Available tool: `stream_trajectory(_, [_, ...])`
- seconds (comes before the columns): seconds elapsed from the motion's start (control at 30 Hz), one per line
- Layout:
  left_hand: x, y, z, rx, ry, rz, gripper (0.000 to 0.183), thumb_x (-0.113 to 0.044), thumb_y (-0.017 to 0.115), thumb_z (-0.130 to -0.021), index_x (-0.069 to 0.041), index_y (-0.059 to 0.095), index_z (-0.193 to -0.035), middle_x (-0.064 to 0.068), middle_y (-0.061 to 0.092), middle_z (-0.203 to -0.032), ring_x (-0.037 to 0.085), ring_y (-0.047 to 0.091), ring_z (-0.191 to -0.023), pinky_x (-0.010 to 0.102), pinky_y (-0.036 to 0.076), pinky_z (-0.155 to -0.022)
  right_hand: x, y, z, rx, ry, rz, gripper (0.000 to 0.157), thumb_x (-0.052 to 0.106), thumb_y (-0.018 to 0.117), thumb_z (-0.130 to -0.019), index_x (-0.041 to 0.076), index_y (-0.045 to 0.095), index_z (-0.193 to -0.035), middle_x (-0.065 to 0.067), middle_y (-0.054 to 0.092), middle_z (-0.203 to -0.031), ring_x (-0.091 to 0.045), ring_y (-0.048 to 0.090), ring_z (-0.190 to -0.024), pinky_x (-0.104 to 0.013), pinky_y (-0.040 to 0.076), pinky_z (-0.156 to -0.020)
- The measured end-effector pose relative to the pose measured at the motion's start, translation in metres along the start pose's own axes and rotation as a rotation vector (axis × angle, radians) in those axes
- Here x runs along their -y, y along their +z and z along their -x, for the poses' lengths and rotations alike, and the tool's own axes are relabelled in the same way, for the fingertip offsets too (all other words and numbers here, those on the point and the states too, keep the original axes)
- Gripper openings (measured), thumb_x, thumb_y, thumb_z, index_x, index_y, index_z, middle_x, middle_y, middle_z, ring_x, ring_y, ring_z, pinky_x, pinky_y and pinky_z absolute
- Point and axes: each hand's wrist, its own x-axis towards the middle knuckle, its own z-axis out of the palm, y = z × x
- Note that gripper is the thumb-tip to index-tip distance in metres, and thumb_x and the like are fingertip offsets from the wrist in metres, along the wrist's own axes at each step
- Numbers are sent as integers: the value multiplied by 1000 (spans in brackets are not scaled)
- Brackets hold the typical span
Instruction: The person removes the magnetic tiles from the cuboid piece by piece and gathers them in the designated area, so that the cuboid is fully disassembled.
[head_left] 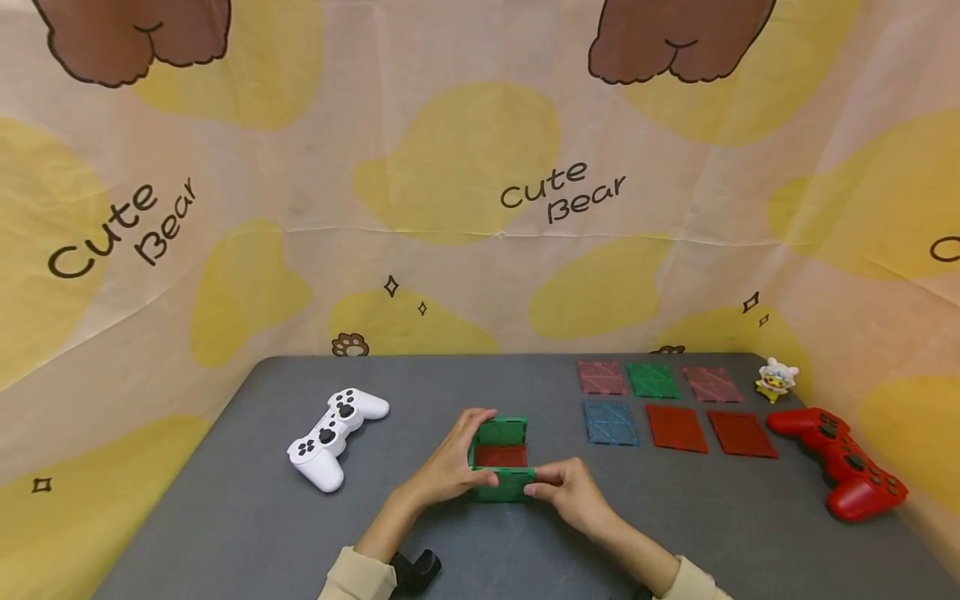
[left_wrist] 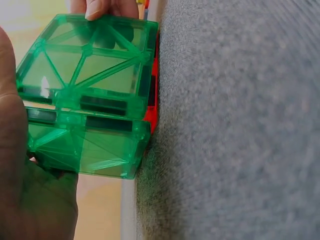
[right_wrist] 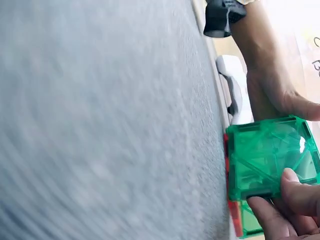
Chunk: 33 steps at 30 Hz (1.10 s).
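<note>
Green translucent magnetic tiles stand on edge around a flat red tile (head_left: pixel 501 457), forming a small box in the head view. Its back tile (head_left: pixel 502 430) and front tile (head_left: pixel 502 487) are upright, and the right side has no wall. My left hand (head_left: pixel 448 468) grips the box from the left, thumb at the front and fingers toward the back. My right hand (head_left: pixel 576 497) pinches the front tile's right edge between thumb and fingers. In the left wrist view, a narrow gap shows between the front tile (left_wrist: pixel 85 65) and the left tile (left_wrist: pixel 95 150).
At the back right lie two pink tiles, a green tile (head_left: pixel 653 381), a blue tile (head_left: pixel 611 423) and two red tiles. A white game controller (head_left: pixel 337 437) lies left, a red controller (head_left: pixel 840 462) far right. Beside the tiles stands a small figurine (head_left: pixel 776 379).
</note>
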Motion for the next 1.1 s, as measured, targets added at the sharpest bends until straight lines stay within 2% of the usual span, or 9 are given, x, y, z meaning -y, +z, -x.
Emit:
stream_trajectory(0.17, [2, 0, 1, -5, 3, 0, 107, -82, 41, -64, -7, 32, -140, 14, 38, -131, 28, 43, -120, 47, 38, -96, -2, -3, 4, -34, 102, -177, 29, 3, 66, -81, -15, 63, -104, -26, 66, -98, -6, 63, -79, -23, 53, -71])
stream_trajectory(0.33, [3, 1, 1, -2, -3, 1, 104, -78, 46, -65, -7, 33, -140, 14, 38, -131, 29, 42, -121, 48, 38, -96, -6, -10, 10, -90, 155, -257, 37, 2, 65, -82, -19, 57, -110, -24, 67, -99, -10, 66, -82, -27, 53, -75])
stream_trajectory(0.47, [2, 1, 0, 8, -8, 4, 103, -76, 48, -67, -6, 32, -140, 14, 38, -131, 31, 41, -122, 49, 37, -97, -3, -21, 17, -148, 190, -290, 47, 4, 64, -83, -22, 47, -119, -15, 68, -96, -7, 66, -81, -30, 53, -76])
stream_trajectory(0.57, [2, 1, 1, 23, -27, 16, 100, -74, 51, -68, -8, 31, -140, 13, 36, -133, 30, 40, -124, 50, 37, -97, -1, -34, 23, -203, 216, -300, 52, 5, 64, -84, -19, 40, -123, -4, 69, -88, -6, 65, -77, -30, 54, -76])
stream_trajectory(0.67, [3, 1, 2, 36, -48, 25, 97, -72, 54, -69, -11, 30, -141, 11, 35, -135, 28, 39, -124, 52, 37, -97, 0, -50, 30, -277, 257, -312, 48, 5, 63, -85, -12, 39, -122, 3, 69, -82, -7, 65, -75, -29, 53, -76])
stream_trajectory(0.8, [5, 0, 3, 45, -62, 30, 97, -72, 54, -70, -13, 29, -142, 9, 34, -137, 26, 38, -125, 52, 37, -97, 0, -73, 41, -355, 299, -320, 43, 8, 61, -87, -7, 40, -121, 8, 69, -82, -6, 65, -75, -27, 53, -75])
stream_trajectory(0.87, [6, 0, 2, 47, -63, 31, 98, -73, 53, -70, -12, 29, -142, 10, 33, -137, 27, 38, -126, 53, 36, -97, 0, -82, 46, -388, 317, -328, 41, 11, 61, -88, -3, 42, -121, 10, 69, -81, -5, 64, -73, -25, 53, -73])
stream_trajectory(1.0, [5, 0, 2, 49, -63, 37, 99, -74, 52, -69, -11, 29, -142, 11, 33, -137, 27, 37, -126, 53, 36, -98, -1, -96, 52, -435, 363, -314, 29, 17, 62, -88, 10, 55, -115, 15, 67, -77, -1, 61, -68, -19, 52, -67])
stream_trajectory(1.1, [4, -1, 1, 53, -67, 41, 99, -74, 51, -69, -11, 29, -142, 11, 33, -137, 27, 37, -126, 54, 36, -97, -3, -103, 54, -450, 394, -269, 32, 18, 63, -87, 9, 60, -117, 17, 68, -77, 1, 61, -68, -18, 51, -64])
